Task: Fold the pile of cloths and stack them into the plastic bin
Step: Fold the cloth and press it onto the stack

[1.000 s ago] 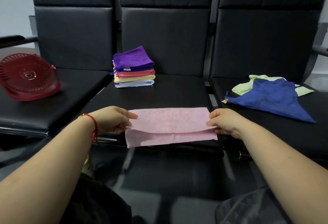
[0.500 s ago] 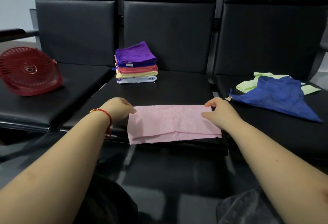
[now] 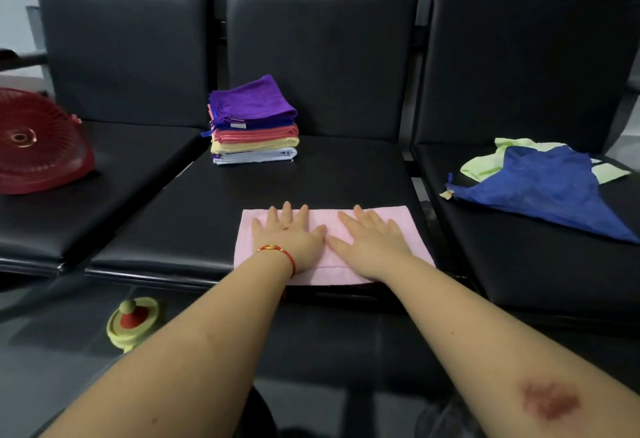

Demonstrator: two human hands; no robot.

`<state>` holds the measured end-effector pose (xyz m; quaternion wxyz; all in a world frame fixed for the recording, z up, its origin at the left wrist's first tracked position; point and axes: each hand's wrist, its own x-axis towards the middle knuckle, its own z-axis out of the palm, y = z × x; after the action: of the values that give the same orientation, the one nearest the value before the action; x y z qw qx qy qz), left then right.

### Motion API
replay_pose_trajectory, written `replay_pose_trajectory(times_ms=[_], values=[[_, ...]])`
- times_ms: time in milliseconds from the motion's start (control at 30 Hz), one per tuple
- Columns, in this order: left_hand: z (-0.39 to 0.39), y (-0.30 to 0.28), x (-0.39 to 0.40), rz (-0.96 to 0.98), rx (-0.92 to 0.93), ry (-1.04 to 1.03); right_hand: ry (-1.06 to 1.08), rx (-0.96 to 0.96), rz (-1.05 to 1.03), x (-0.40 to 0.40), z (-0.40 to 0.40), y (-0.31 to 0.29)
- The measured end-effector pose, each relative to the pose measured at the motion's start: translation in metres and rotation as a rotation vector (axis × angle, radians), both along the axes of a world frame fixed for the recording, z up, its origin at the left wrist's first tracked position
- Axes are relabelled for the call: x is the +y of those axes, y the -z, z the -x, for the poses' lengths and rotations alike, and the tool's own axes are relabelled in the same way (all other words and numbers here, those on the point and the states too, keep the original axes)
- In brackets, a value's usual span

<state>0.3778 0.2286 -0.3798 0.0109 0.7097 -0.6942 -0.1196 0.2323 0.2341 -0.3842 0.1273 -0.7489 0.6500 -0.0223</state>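
Observation:
A pink cloth [image 3: 408,229], folded in half, lies flat near the front edge of the middle black seat. My left hand [image 3: 289,235] and my right hand [image 3: 370,240] both press flat on it, fingers straight and spread, thumbs almost touching. Behind it, at the back of the same seat, stands a stack of several folded cloths [image 3: 254,125] with a purple one on top. On the right seat lie an unfolded blue cloth [image 3: 550,191] and a light green cloth [image 3: 485,163] partly under it. A red plastic bin [image 3: 38,146] lies tipped on the left seat.
Three black padded seats [image 3: 346,174] with tall backrests stand side by side. On the dark floor at lower left sits a yellow-green round object with a red cone [image 3: 133,321]. A wall and an armrest show at far left.
Both hands have let go of the cloth's side edges and moved inward onto its middle, now pressing flat. The cloth lies a little further back on the seat. The camera has tilted down.

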Motion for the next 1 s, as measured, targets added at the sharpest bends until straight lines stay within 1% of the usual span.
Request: replay_pose_trajectory(times_ms=[67,100,167,233,300,367,433,500,633,700,767,833,867,933,1000], values=[[-0.009,0.001,-0.006,0.02,-0.011,0.009,0.089,0.009,-0.017,-0.004,0.016,-0.001],[-0.012,0.0,-0.006,0.04,-0.018,-0.02,0.133,-0.001,-0.017,-0.004,0.023,-0.002],[-0.018,-0.003,-0.005,0.114,-0.008,-0.131,0.229,-0.049,0.006,-0.002,0.035,-0.006],[-0.028,-0.011,-0.003,0.148,0.041,-0.241,0.362,-0.122,0.065,0.001,0.043,-0.012],[-0.043,-0.017,-0.004,0.12,0.133,-0.334,0.501,-0.163,0.089,0.002,0.052,-0.016],[-0.059,-0.023,-0.004,0.035,0.224,-0.38,0.581,-0.196,0.027,0.002,0.06,-0.02],[-0.07,-0.027,0.001,-0.042,0.216,-0.363,0.609,-0.267,-0.043,0.002,0.066,-0.023],[-0.074,-0.028,0.009,-0.065,0.177,-0.345,0.62,-0.336,-0.082,0.007,0.068,-0.027],[-0.071,-0.026,0.02,-0.05,0.156,-0.335,0.551,-0.372,-0.043,0.01,0.068,-0.033],[-0.068,-0.026,0.022,-0.039,0.147,-0.316,0.591,-0.479,-0.045,0.01,0.067,-0.036],[-0.068,-0.026,0.021,-0.015,0.167,-0.301,0.679,-0.656,-0.083,0.012,0.066,-0.042],[-0.072,-0.026,0.019,-0.006,0.277,-0.328,0.735,-0.863,-0.116,0.014,0.061,-0.049],[-0.073,-0.026,0.018,-0.019,0.381,-0.362,0.753,-0.938,-0.139,0.013,0.059,-0.053],[-0.079,-0.026,0.018,-0.074,0.653,-0.447,0.752,-1.032,-0.152,0.013,0.049,-0.063],[-0.084,-0.026,0.021,-0.138,0.847,-0.497,0.671,-1.102,-0.152,0.012,0.035,-0.073]])
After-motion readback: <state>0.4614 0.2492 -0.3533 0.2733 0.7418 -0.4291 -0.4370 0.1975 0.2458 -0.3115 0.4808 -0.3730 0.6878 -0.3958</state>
